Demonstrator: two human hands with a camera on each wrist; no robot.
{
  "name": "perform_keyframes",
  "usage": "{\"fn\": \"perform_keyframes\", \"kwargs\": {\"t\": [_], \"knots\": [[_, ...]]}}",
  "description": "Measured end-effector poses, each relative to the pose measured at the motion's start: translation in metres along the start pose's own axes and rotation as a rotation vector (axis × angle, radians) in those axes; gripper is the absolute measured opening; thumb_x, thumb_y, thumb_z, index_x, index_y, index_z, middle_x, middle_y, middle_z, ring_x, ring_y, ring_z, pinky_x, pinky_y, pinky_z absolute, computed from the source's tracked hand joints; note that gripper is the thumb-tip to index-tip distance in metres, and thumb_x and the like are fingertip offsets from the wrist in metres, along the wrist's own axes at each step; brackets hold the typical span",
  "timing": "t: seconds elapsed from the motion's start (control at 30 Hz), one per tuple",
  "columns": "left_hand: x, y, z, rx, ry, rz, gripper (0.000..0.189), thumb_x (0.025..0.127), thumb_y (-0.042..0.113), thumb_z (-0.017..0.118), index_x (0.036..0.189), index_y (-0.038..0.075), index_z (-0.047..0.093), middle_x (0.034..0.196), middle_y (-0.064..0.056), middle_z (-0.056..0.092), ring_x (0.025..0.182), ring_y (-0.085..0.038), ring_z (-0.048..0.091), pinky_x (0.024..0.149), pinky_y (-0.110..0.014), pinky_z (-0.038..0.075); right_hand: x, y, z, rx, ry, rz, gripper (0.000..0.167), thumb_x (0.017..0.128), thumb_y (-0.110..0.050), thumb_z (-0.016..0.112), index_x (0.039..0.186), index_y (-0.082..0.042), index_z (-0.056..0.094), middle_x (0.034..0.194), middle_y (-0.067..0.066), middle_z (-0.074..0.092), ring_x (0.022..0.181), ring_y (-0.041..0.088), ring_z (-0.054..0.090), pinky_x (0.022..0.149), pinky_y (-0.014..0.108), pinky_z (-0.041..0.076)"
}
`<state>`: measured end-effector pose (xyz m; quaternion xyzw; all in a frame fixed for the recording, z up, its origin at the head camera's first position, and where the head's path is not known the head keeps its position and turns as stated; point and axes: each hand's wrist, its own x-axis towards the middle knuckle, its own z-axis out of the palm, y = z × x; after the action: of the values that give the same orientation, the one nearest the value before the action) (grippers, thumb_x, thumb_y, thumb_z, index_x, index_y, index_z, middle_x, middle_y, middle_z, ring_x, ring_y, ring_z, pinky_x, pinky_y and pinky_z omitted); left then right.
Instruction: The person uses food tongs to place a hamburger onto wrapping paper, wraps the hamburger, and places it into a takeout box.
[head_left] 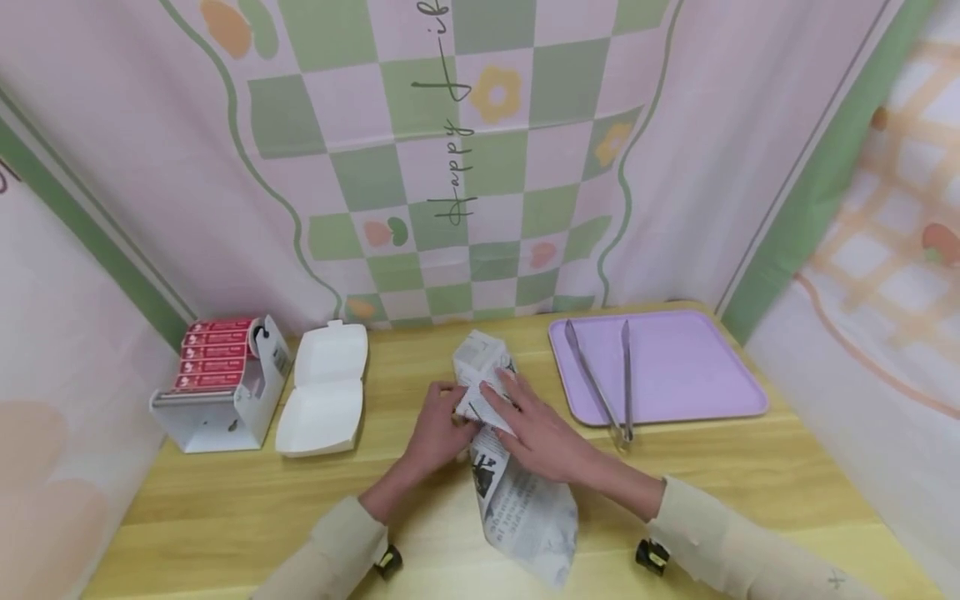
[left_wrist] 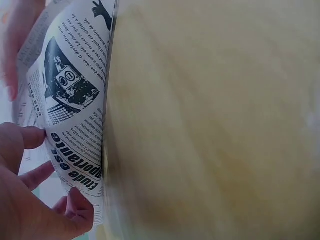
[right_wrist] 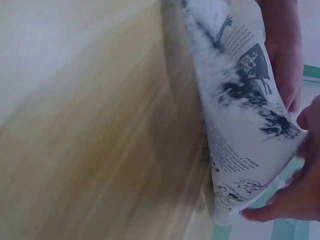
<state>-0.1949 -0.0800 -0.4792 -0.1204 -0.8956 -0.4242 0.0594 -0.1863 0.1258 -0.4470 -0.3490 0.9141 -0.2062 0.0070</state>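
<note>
A newsprint-patterned wrapping paper point(head_left: 525, 500) lies folded into a narrow bundle on the table, its far end boxy and its loose tail spreading toward me. My left hand point(head_left: 441, 427) holds the bundle's left side with bent fingers and thumb. In the left wrist view, the left fingertips point(left_wrist: 75, 205) are against the printed edge. Across the top from the right, my right hand point(head_left: 536, 425) presses the folded paper with fairly straight, spread fingers. The right wrist view shows right-hand fingers point(right_wrist: 260, 214) at the paper's pointed end. Whatever lies inside the wrap is hidden.
To the left, an opened white clamshell box point(head_left: 322, 408) stands beside a dispenser point(head_left: 225, 421) with a roll of red labels point(head_left: 213, 358). Metal tongs point(head_left: 627, 375) lie over a purple tray point(head_left: 697, 375) at the right. A patterned curtain point(head_left: 495, 167) hangs behind the table.
</note>
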Motion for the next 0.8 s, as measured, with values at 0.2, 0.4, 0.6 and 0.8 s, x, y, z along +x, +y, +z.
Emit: {"fn": "perform_keyframes", "kwargs": {"t": [0.2, 0.4, 0.6, 0.8], "knots": [[0.000, 0.003, 0.001, 0.010, 0.017, -0.024, 0.048, 0.080, 0.015, 0.079, 0.122, 0.000, 0.062, 0.129, -0.018, 0.051, 0.098, -0.025, 0.060, 0.084, -0.038, 0.056, 0.000, 0.000, 0.004, -0.241, -0.026, -0.074, 0.053, 0.105, -0.029, 0.044, 0.155, -0.011, 0.035, 0.163, 0.014, 0.029, 0.150, 0.038, 0.026, 0.112, 0.061, 0.038], [0.001, 0.001, 0.004, -0.028, -0.006, -0.026, 0.051, 0.075, 0.005, 0.077, 0.121, -0.002, 0.055, 0.123, -0.018, 0.050, 0.106, -0.029, 0.058, 0.094, -0.044, 0.055, 0.002, -0.001, 0.009, -0.391, -0.064, -0.097, 0.057, 0.106, -0.035, 0.042, 0.157, -0.014, 0.031, 0.163, 0.012, 0.030, 0.151, 0.035, 0.026, 0.112, 0.062, 0.038], [-0.001, -0.001, -0.009, -0.088, -0.053, 0.030, 0.052, 0.079, -0.007, 0.061, 0.129, -0.002, 0.047, 0.123, -0.020, 0.049, 0.091, -0.020, 0.056, 0.074, -0.026, 0.055, -0.001, -0.001, 0.012, -0.394, -0.075, -0.087, 0.058, 0.106, -0.040, 0.040, 0.157, -0.015, 0.029, 0.165, 0.012, 0.024, 0.153, 0.035, 0.021, 0.114, 0.063, 0.034], [-0.003, 0.009, -0.013, 0.255, -0.007, 0.238, 0.030, 0.089, -0.004, 0.056, 0.119, 0.003, 0.059, 0.124, -0.014, 0.055, 0.109, -0.024, 0.057, 0.093, -0.037, 0.055, -0.001, 0.001, 0.015, -0.394, -0.082, -0.075, 0.062, 0.106, -0.047, 0.035, 0.158, -0.014, 0.028, 0.166, 0.012, 0.018, 0.154, 0.035, 0.016, 0.114, 0.064, 0.034]]}}
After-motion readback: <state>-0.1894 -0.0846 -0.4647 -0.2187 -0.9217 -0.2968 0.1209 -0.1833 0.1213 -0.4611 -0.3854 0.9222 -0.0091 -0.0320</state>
